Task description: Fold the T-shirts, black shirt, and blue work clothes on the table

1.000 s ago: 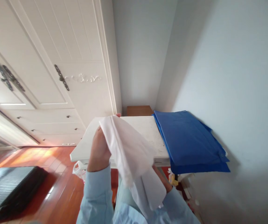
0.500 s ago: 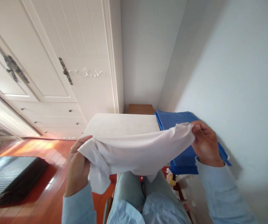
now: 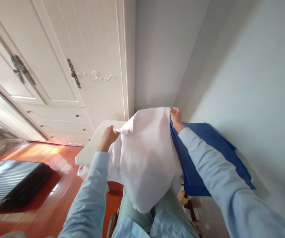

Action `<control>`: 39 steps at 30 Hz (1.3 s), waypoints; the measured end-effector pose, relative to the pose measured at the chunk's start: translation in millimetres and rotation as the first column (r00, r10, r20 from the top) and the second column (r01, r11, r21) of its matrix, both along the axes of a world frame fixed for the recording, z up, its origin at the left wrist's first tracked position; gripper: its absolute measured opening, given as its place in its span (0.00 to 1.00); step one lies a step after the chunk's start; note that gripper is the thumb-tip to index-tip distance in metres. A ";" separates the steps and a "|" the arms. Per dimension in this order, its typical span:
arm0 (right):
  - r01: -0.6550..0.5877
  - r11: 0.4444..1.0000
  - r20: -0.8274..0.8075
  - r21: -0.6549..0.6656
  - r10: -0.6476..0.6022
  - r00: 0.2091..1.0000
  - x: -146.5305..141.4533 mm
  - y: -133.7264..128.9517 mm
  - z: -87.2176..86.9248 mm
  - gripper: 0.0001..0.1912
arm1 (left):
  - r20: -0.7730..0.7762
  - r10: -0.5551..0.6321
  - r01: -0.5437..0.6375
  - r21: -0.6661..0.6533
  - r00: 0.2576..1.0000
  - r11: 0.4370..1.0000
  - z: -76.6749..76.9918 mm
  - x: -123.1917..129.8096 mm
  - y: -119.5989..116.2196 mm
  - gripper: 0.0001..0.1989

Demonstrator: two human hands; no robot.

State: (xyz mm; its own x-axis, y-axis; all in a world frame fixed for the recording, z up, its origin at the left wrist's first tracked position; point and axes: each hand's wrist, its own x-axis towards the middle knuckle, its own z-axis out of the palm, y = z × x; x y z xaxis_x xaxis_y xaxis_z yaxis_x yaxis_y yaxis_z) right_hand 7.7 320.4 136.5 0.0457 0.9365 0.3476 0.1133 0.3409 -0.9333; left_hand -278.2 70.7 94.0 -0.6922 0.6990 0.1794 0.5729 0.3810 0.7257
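Observation:
A pale pinkish-white cloth [image 3: 147, 155] is spread out over the white table [image 3: 93, 142], its near end hanging down over my knees. My left hand [image 3: 109, 137] pinches its far left part, where the fabric bunches and folds over. At the far right corner, my right hand [image 3: 176, 116] grips the edge between thumb and fingers. Whether the cloth is a garment, I cannot tell. Folded blue fabric [image 3: 202, 158] lies to the right of the cloth, under my right forearm.
White wardrobe doors [image 3: 95, 39] and drawers rise at the left and ahead. A grey wall [image 3: 251, 82] bounds the right side. On the wooden floor [image 3: 65, 165] lies a black ribbed case [image 3: 16, 181]. A white plastic bag [image 3: 83, 171] shows below the table's left edge.
Both hands have moved forward, away from my body, and closer together. The cloth, stretched sideways between them before, now extends lengthwise across the table toward my lap.

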 end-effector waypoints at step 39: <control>-0.090 0.971 0.625 0.220 -0.070 0.777 12.8 7.8 156.2 0.10 | -0.198 0.048 0.007 0.265 0.979 0.964 146.7 -63.2 80.0 0.12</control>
State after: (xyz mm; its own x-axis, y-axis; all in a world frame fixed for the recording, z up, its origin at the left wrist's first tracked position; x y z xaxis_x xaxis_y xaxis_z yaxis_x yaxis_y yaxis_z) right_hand 20.5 328.2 292.8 -0.2655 0.8271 0.4953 0.6381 0.5359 -0.5529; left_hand -341.4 150.8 240.7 -0.6364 0.5943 0.4917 0.7113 0.2057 0.6721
